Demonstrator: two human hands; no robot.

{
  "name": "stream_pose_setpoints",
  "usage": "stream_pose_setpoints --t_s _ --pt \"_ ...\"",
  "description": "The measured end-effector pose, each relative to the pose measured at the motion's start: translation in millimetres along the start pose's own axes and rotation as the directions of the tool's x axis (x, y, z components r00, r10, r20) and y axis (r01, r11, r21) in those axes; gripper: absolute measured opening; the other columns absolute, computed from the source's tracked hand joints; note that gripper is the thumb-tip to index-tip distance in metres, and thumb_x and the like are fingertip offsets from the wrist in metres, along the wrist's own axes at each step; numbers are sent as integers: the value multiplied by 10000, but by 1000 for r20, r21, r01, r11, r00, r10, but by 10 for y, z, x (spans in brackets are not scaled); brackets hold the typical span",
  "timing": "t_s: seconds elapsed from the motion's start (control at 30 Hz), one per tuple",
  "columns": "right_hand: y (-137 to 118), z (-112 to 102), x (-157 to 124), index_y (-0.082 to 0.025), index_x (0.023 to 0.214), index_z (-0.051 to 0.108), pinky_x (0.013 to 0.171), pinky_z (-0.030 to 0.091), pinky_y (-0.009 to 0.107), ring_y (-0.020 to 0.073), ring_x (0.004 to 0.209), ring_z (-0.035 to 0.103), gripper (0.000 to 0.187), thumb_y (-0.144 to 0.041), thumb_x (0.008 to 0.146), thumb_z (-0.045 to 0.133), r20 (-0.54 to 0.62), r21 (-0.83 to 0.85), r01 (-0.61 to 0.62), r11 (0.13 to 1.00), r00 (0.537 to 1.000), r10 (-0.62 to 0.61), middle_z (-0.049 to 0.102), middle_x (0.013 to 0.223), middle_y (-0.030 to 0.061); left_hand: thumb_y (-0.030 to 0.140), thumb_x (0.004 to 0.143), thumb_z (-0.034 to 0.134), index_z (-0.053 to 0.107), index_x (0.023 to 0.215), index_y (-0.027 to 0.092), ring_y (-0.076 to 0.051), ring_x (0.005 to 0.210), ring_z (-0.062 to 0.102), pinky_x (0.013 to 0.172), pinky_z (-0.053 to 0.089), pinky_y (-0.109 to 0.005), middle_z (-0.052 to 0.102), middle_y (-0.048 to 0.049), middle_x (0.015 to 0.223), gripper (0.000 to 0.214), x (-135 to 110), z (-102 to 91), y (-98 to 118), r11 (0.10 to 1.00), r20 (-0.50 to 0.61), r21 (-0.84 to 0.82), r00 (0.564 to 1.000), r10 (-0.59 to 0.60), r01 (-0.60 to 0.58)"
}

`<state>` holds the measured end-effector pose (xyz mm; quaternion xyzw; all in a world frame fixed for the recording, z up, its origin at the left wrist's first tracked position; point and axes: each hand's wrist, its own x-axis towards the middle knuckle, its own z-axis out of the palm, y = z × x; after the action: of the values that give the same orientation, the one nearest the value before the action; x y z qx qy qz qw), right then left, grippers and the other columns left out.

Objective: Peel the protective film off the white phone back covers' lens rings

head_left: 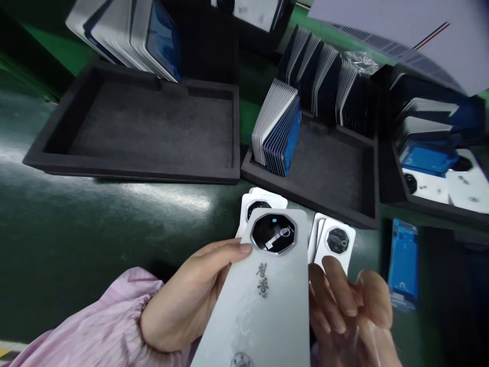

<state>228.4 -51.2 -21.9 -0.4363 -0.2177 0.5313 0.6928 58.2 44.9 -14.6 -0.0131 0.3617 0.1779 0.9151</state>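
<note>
Phone back cover (263,306): lower end cut off by frame, held over green table (95,229) near edge. Left hand (183,300) fingers clamp its left side; right hand (351,306) blurred (grip indeterminate), fingers half-curled.

Dim overhead light, pale glare patches on the green table (114,214), motion-blurred right hand (355,306), warped edges.
</note>
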Motion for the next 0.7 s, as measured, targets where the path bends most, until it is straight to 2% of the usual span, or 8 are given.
stream_pose_setpoints --t_s 0.07,0.13,0.2,0.3,0.4,0.5,0.7 --pt "-33 -31 3 -292 804 561 428 219 265 115 524 291 220 -313 940 733 -25 -11 -6 1000 1000 6 369 727 -50 262 956 708 834 924 163 -143 642 661 685 529 -225 772 -25 728 164 1 -4 -12 993 11 108 999 50 -51" --pt "-68 -100 12 -287 834 612 440 283 251 104 549 369 169 -306 941 742 -41 -73 29 997 999 -32 439 746 -45 297 974 692 812 922 183 -142 661 620 677 487 -224 733 -1 723 173 1 -6 -39 941 34 318 994 108 -113" --pt "-85 -185 21 -287 915 675 505 403 234 103 623 480 79 -244 962 720 -35 -209 106 972 993 -115 526 783 -32 333 980 671 770 900 182 -145 678 559 639 428 -228 671 17 729 198 8 -8 -80 808 57 570 988 142 -149" --pt "-70 -283 21 -281 1034 725 652 547 251 134 786 605 181 -120 955 703 -15 -456 204 866 971 -237 637 878 3 350 1000 586 703 878 171 -154 690 486 615 372 -253 587 22 748 247 39 -14 -148 621 74 772 989 130 -140" --pt "-37 -307 22 -292 1088 752 719 614 287 161 823 674 284 -71 911 732 28 -619 234 749 960 -277 707 900 16 332 997 551 676 876 171 -176 724 503 642 384 -279 581 10 770 238 93 -26 -197 578 97 806 992 86 -129" --pt "-22 -291 41 -308 1134 762 735 647 314 171 807 714 337 -62 906 725 49 -691 255 676 950 -308 750 905 19 323 998 569 704 909 175 -190 759 541 678 410 -285 611 7 786 219 145 -44 -221 603 98 790 994 53 -110" --pt "-16 -277 87 -315 1145 745 750 651 266 140 803 733 357 -60 896 745 -19 -714 216 666 945 -327 761 912 -10 299 1006 602 784 1003 195 -186 778 562 703 431 -276 660 5 813 209 189 -45 -244 636 91 766 995 43 -98"
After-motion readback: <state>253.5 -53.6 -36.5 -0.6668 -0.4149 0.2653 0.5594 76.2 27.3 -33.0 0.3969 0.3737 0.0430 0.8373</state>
